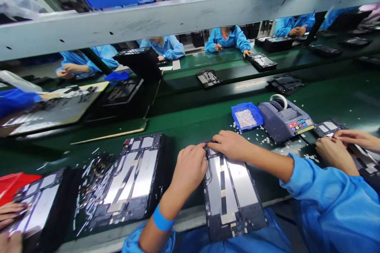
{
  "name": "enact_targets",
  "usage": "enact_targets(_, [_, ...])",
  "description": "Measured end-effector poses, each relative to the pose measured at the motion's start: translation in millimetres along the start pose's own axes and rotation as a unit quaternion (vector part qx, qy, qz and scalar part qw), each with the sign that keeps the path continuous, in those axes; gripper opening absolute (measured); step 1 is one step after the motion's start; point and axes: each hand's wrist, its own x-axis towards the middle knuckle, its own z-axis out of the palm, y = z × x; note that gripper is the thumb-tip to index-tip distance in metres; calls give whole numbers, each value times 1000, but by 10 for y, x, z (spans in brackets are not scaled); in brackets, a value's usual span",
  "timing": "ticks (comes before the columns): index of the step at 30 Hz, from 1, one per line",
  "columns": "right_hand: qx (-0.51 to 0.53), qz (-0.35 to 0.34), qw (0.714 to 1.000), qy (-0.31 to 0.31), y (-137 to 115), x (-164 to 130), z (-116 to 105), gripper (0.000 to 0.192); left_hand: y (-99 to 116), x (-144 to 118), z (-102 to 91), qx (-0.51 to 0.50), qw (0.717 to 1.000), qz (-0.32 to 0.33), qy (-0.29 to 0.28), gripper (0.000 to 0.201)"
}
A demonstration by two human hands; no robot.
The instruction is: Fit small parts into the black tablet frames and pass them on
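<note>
In front of me lies an opened tablet housing (242,182) with silver battery plates, dark ribbon cables and a circuit board at its near end, which overhangs the bench edge. My left hand (190,166), with a blue band at the wrist, is closed around its far left corner. At the far edge my right hand (231,145) has its fingers bent and pressed together on the housing. Whatever small part may be between those fingertips is hidden. To the left is a stack of similar housings (142,170), beside a heap of small metal strips and cables (95,185).
A grey tape dispenser (286,120) and a blue tray of small pale pieces (246,116) stand beyond my right hand, with scraps around them. Co-workers' hands (338,152) work at the right, others (12,217) at the left. A white shelf beam (178,19) crosses above.
</note>
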Motion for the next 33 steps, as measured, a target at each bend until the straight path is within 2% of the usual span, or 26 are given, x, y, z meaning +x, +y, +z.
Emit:
enact_targets(6, [13,-3,1000,-13,18,31,-25,29,-69,14,-45,-77,997,-17,-2,13])
enact_targets(10, [15,-17,1000,-21,89,53,16,28,-131,121,-114,-185,980,-65,33,11])
enact_targets(13, [18,-27,999,-15,141,51,57,28,-178,273,-122,-219,971,-98,0,14])
enact_targets(16, [23,-26,999,-8,159,44,75,29,-224,423,-67,-212,971,-89,-68,16])
enact_targets(18, [30,-27,999,-7,157,44,72,29,-244,492,-23,-195,973,-88,-80,18])
enact_targets(33, [47,-28,999,0,154,49,72,27,-159,569,-4,-86,990,-79,-80,20])
